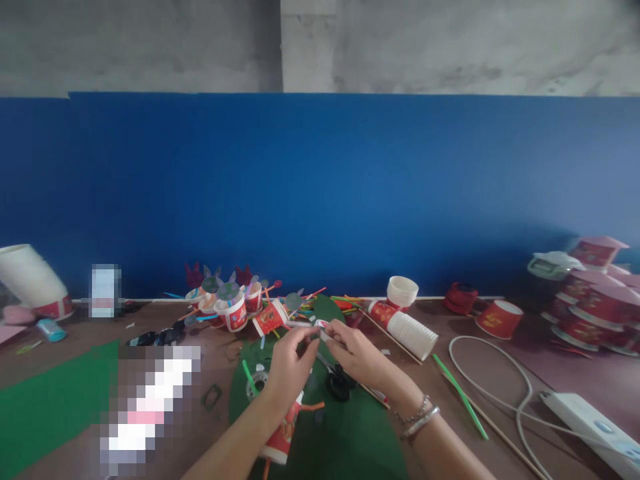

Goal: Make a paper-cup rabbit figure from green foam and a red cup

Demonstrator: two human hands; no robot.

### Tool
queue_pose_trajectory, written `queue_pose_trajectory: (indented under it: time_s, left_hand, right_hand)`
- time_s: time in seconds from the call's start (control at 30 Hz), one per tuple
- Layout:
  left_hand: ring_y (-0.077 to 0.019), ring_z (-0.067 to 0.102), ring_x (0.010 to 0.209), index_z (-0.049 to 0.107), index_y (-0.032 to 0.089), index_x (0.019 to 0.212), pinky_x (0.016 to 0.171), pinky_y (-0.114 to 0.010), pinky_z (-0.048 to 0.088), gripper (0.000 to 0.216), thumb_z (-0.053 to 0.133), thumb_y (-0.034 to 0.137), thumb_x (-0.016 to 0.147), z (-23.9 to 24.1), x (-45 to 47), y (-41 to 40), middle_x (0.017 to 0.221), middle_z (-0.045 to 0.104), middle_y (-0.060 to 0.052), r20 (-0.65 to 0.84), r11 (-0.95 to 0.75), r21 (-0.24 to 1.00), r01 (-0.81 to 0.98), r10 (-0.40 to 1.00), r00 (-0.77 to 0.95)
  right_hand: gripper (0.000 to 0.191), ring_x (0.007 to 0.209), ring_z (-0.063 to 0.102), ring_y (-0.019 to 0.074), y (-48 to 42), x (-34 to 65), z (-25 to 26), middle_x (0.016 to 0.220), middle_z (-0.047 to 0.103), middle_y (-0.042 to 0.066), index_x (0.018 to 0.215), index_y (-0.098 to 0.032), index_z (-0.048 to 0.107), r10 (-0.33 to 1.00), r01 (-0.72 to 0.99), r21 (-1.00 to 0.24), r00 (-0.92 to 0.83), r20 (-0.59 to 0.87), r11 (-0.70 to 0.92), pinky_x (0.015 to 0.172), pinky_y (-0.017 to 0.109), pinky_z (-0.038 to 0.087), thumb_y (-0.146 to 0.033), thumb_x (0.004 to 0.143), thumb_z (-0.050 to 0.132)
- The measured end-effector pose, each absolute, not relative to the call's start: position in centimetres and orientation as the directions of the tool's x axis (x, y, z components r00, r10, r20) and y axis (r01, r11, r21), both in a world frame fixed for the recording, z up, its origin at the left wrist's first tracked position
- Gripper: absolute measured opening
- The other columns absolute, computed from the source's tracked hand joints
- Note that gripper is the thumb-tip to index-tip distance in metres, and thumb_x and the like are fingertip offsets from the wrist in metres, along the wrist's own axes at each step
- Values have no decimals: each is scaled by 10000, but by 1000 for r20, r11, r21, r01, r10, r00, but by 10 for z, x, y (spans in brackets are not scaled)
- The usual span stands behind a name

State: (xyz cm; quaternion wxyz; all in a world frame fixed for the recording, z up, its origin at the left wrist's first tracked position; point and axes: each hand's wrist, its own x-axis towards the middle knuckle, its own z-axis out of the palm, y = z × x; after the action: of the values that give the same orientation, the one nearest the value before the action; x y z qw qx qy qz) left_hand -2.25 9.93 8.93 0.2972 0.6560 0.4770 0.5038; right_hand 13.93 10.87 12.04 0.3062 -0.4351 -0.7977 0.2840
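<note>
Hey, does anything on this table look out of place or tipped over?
Two things, perhaps. To the right of the right hand, a stack of paper cups lies on its side rather than standing, and at the far left another stack leans at a slant. I see no clear spill or damage.

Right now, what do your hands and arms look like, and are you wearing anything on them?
The left hand and right hand have no gloves, and no sleeves show. Around the right wrist are a smooth silvery bangle and a thinner, chain-like bracelet. No jewellery shows on the left wrist.
</note>
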Motion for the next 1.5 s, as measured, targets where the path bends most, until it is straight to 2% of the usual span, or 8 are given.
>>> queue_pose_trajectory:
  time_s: [0.23,0.47,0.97,1.07,1.17,1.23,1.3,1.5]
  left_hand:
    - [-172,591,716,648,166,778,655,-252,450,143,570,285,760,95,-24,101,766,667,-36,335,-326,910,257,942,10]
    - [-142,546,649,610,169,746,605,-226,419,135,555,284,788,93,-22,100,695,612,-7,361,-354,891,282,932,31]
    - [-156,510,703,575,184,731,648,-244,404,140,504,257,827,107,-21,86,747,571,-33,528,-527,811,254,846,69]
    - [-138,494,646,572,179,718,598,-235,396,158,537,304,808,110,-21,85,702,547,-22,475,-471,869,150,880,11]
    - [-71,369,452,562,172,740,441,-195,301,200,592,368,767,112,-23,89,548,432,48,244,-246,964,-102,969,-32]
    - [-46,317,422,566,158,750,401,-180,250,242,622,394,739,112,-26,95,550,402,62,111,-103,952,-289,994,11]
    - [-36,341,453,590,137,771,402,-170,251,270,633,401,730,111,-27,99,630,441,41,36,2,904,-429,996,80]
    - [-34,381,473,635,109,813,409,-171,261,281,590,380,757,106,-24,101,690,492,12,-70,171,820,-547,977,201]
  right_hand:
    - [105,523,381,89,107,137,120,579,460,-60,777,-185,512,875,540,-709,-419,241,454,496,207,254,-197,834,424]
    - [185,512,349,90,108,131,115,533,442,-47,716,-161,624,918,561,-730,-288,271,391,479,208,246,-236,787,470]
    - [162,482,316,86,99,114,121,495,385,-40,544,-159,518,976,198,-962,-145,162,189,441,206,241,-251,676,500]
    - [162,464,319,88,105,118,118,480,389,-43,553,-167,513,985,177,-971,-93,146,160,433,207,241,-264,681,494]
    - [173,510,439,123,119,138,114,524,502,-12,610,-171,571,957,460,-851,11,291,253,484,223,311,-271,723,487]
    - [197,559,522,157,129,156,109,554,571,17,637,-187,603,935,744,-633,35,353,212,549,250,346,-262,762,471]
    - [214,605,581,192,138,172,101,572,615,64,581,-189,609,968,915,-399,49,248,56,580,277,359,-205,752,481]
    - [125,634,625,260,145,182,85,623,656,156,498,-143,608,994,957,-285,81,70,-58,560,315,389,-72,601,604]
